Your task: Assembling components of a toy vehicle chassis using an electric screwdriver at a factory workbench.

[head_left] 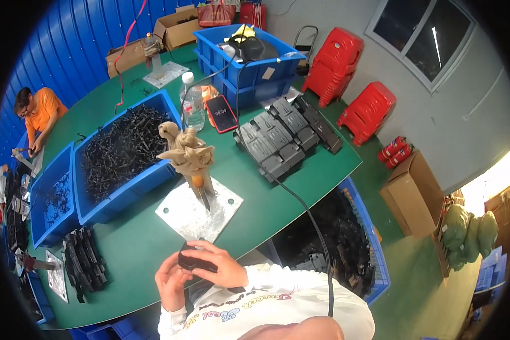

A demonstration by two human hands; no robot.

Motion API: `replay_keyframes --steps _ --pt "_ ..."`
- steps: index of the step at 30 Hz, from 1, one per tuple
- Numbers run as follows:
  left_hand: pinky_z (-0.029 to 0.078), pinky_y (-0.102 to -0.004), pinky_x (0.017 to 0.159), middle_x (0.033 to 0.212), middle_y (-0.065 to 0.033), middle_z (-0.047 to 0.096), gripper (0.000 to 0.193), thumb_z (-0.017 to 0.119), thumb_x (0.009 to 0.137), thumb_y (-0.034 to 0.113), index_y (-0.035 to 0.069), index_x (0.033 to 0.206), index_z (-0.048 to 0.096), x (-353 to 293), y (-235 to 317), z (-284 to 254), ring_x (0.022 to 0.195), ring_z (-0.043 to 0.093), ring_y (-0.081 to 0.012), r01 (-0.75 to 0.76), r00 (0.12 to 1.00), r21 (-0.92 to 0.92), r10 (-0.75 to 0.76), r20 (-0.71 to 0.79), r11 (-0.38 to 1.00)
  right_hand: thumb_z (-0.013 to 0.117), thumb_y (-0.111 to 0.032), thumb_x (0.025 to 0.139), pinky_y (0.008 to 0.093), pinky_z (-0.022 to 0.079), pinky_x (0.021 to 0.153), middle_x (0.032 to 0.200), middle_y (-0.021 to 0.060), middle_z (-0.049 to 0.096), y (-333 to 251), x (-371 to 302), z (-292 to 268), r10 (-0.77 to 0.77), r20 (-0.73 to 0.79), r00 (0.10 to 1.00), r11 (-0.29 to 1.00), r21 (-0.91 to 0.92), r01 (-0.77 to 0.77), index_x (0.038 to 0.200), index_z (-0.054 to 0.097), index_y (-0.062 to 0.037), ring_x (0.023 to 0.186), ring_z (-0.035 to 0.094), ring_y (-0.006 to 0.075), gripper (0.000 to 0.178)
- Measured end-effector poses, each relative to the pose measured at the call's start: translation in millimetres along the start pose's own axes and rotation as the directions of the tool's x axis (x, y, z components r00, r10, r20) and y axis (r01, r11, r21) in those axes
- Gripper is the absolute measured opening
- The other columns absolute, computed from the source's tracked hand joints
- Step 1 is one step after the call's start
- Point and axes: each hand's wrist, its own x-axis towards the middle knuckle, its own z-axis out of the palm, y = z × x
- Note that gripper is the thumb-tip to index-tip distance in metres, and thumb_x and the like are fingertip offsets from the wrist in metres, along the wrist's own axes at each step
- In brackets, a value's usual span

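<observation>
The left hand (171, 284) and the right hand (230, 268) have their fingers clamped on a black part (195, 262), at the table's (133, 241) near edge. A light, even grip from both sides should prevent the part from twisting.

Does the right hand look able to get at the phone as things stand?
Probably, with a stretch: tabletop right of the wrapped stand offers a way to the phone, though the right hand is busy holding a black part with the left hand.
</observation>
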Motion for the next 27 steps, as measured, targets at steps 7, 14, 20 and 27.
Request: replay_keyframes --steps 7,14,20,27 --pt "0.056 -0.0275 0.074 0.113 -0.0238 0.065 0.05 0.061 0.086 0.008 -0.006 0.132 0.045 -2 -11 9 0.083 0.067 -0.0192 0.034 0.999 0.02 -0.035 0.027 0.999 0.06 -0.011 0.094 0.0269 0.05 0.084 0.129 0.0064 0.056 24 -9 -20 0.309 0.168 0.936 0.824 0.444 -0.352 0.139 0.052 -0.0083 0.107 0.059 0.0145 0.045" --pt "0.051 -0.0302 0.082 0.126 -0.0256 0.06 0.048 0.064 0.088 0.007 -0.005 0.131 0.045 -4 -17 12 0.092 0.066 -0.0214 0.081 0.992 0.169 -0.096 0.082 0.982 0.053 -0.025 0.099 0.0268 0.055 0.061 0.117 0.0084 0.062 34 -14 -34 0.554 0.456 0.697 0.179 0.752 -0.634 0.146 0.039 -0.0124 0.087 0.066 0.0175 0.05" --pt "0.052 -0.0301 0.083 0.124 -0.0188 0.061 0.034 0.058 0.092 0.0 -0.003 0.125 0.049 17 -12 33 0.094 0.066 -0.0193 0.087 0.992 0.195 -0.103 0.076 0.977 0.047 -0.034 0.101 0.0347 0.052 0.071 0.115 0.0173 0.057 26 -6 -56 0.557 0.597 0.577 -0.327 0.797 -0.508 0.134 0.043 -0.0041 0.093 0.06 0.0272 0.045" --pt "0.049 -0.0247 0.081 0.116 -0.0096 0.063 0.031 0.064 0.087 -0.001 -0.003 0.117 0.058 41 -26 25 0.094 0.06 -0.0114 -0.128 0.992 0.314 0.125 0.03 0.941 0.053 -0.032 0.099 0.0372 0.047 0.079 0.126 0.0137 0.052 36 0 -64 0.514 0.556 0.654 -0.57 0.791 -0.225 0.131 0.049 -0.0073 0.107 0.05 0.0276 0.041"
